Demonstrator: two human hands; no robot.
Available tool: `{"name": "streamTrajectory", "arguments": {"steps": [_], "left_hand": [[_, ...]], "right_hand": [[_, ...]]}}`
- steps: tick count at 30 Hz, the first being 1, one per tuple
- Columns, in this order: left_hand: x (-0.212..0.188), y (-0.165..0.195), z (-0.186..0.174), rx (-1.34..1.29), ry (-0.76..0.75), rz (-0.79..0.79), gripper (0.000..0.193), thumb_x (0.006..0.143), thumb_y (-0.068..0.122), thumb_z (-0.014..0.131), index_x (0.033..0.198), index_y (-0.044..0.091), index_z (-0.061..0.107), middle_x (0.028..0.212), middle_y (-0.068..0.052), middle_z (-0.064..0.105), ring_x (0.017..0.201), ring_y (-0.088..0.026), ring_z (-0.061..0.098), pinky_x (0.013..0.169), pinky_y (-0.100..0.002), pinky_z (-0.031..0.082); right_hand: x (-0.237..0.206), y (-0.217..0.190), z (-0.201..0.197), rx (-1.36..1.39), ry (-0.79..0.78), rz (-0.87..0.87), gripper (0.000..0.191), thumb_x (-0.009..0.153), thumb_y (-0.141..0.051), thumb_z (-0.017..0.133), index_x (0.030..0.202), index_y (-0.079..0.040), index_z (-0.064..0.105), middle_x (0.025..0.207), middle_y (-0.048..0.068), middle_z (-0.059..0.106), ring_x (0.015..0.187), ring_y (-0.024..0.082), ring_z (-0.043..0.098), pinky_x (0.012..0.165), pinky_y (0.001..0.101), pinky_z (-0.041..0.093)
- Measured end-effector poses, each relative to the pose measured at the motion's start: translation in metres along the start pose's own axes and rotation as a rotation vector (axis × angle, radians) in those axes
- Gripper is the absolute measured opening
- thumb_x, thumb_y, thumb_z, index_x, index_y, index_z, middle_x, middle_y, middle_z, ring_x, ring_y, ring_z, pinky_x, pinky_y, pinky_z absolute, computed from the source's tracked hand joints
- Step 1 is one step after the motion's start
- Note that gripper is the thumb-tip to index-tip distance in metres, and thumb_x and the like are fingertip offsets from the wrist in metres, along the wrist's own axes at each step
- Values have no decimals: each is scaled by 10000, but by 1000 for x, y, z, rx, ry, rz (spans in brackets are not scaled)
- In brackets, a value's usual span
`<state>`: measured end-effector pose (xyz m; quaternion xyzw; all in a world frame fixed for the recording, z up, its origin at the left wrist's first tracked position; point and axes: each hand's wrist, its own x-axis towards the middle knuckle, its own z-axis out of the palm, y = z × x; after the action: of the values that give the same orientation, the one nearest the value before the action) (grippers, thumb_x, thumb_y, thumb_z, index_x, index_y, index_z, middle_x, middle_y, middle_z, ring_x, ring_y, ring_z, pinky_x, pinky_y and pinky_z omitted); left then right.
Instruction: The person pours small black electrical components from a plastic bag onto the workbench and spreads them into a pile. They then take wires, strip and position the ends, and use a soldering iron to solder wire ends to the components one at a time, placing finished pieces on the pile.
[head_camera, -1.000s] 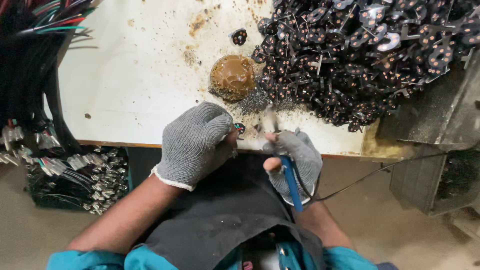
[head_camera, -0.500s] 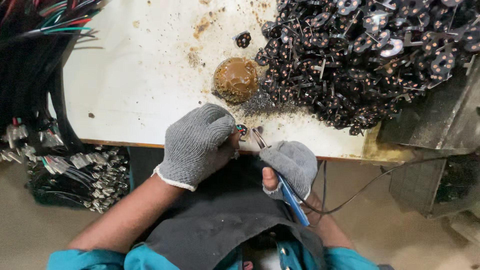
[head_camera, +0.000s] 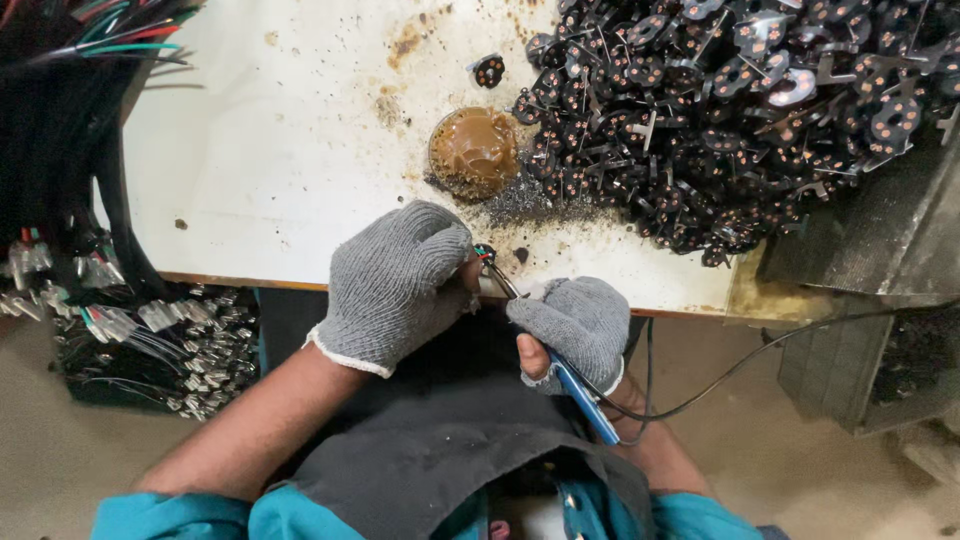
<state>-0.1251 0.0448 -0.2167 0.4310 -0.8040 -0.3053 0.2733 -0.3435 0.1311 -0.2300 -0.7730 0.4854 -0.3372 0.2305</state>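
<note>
Both hands in grey knit gloves, right at the table edge (head_camera: 300, 283). Left hand (head_camera: 395, 285) is pinching a tiny round part (head_camera: 486, 254) with coloured wires on it, and the right hand (head_camera: 575, 322) has a blue-handled soldering iron (head_camera: 585, 398) with its tip touching that part. Just beyond them sits a brown tin of flux (head_camera: 473, 152), next to a huge pile of dark little boards (head_camera: 720, 110). Bundles of wires (head_camera: 110, 320) hang off to the left.

- No packages, labels, signs or screens show anywhere over the bench (nothing boxed, nothing printed, nothing lit up) — not on the white tabletop, not at either side of it.
</note>
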Motion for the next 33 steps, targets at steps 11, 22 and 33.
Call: {"name": "streamTrajectory", "arguments": {"steps": [11,22,33], "left_hand": [[0,0,2,44,-9,1,175,836,174,796,836,141,624,916,-51,658,791,-281,665,640,-406,514],[2,3,0,43,-31,-10,165,842,194,791,851,139,635,924,-56,665,790,-286,665,638,-415,514],[1,0,2,43,-25,2,155,815,163,779,837,134,628,917,-55,666,799,-282,671,643,-411,521]], "right_hand": [[1,-7,4,453,390,526,471,961,-471,703,1117,-45,579,795,-6,699,718,130,705,670,302,559],[42,22,2,-347,405,198,437,910,-108,915,1174,-50,572,960,83,719,888,291,724,845,377,577],[17,-3,-10,-165,201,198,299,868,-20,854,859,-83,562,932,101,747,850,289,742,792,377,591]]}}
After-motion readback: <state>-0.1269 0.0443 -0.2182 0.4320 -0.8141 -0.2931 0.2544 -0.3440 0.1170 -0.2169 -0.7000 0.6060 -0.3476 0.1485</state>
